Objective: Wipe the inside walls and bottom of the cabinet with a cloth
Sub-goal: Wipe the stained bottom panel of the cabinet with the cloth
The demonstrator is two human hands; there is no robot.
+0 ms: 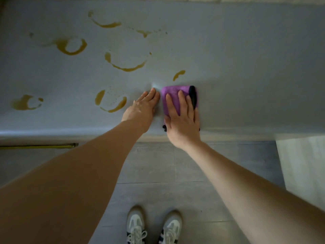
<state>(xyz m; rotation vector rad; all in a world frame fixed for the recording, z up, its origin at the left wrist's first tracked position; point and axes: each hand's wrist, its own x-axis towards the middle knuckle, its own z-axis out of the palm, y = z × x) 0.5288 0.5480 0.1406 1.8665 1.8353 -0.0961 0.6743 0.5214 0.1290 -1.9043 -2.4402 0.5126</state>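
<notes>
The right hand pressed flat on the purple cloth to scrub the stained cabinet bottom — the left hand, fingers straight, braced beside it.

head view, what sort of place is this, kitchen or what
Probably a home kitchen: a pale grey cabinet bottom marked with yellow-brown ring stains, grey floor tiles below, and a folded purple cloth for wiping.

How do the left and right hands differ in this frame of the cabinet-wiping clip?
The right hand presses flat on the purple cloth; the left hand rests bare on the grey cabinet bottom. The left hand lies nearer the yellow-brown ring stains; the right hand sits beside clean surface. Both have straight fingers pointing away from the person.
</notes>
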